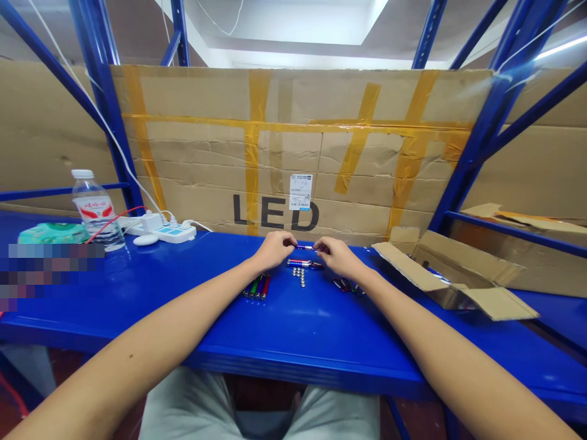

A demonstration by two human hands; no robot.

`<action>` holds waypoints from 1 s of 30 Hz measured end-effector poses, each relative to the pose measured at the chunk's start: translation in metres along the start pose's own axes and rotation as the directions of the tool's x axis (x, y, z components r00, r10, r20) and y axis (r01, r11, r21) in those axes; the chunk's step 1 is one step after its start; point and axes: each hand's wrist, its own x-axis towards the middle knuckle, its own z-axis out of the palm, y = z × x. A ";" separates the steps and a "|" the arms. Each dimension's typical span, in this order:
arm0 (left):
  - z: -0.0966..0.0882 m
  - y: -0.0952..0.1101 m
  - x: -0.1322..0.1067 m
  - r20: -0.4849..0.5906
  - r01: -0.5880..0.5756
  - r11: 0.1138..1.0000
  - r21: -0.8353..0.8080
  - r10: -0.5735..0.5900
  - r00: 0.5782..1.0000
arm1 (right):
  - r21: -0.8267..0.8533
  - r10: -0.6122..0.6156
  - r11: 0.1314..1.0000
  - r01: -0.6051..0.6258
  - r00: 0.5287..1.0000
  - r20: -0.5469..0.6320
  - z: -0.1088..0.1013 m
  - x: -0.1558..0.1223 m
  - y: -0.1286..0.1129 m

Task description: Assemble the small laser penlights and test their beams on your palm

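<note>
My left hand (277,247) and my right hand (331,252) pinch opposite ends of a slim blue-purple tube with a silver end (305,247), like a mini flashlight, just above the table. Right below it lie similar blue and red tubes (298,263) with silver ends, one reaching towards my right hand. Several small round silver button cells (300,273) sit in short rows nearer to me. Beside my left forearm, green, blue and red tubes (261,286) lie side by side, partly hidden. Small dark and red clips (347,285) lie by my right wrist, partly covered by the arm.
On the blue table (293,336), an open cardboard box (463,275) with some shiny items stands at the right. At the left are a water bottle (96,211), a green packet (52,233) and a power strip (172,231) with cables. A cardboard wall (206,159) closes the back.
</note>
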 end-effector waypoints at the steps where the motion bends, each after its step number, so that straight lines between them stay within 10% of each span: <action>1: 0.001 -0.002 0.002 0.010 0.005 1.000 0.012 -0.005 1.000 | -0.022 -0.005 1.000 0.006 1.000 0.010 0.001 0.000 0.002; 17: 0.000 -0.004 0.012 0.160 0.183 0.982 -0.053 -0.172 0.972 | -0.108 0.081 0.991 -0.081 0.997 -0.010 0.006 0.001 0.005; 30: 0.007 -0.004 0.008 0.239 0.183 0.956 0.227 -0.237 0.941 | -0.105 0.156 0.984 -0.145 0.982 0.103 0.012 0.000 0.007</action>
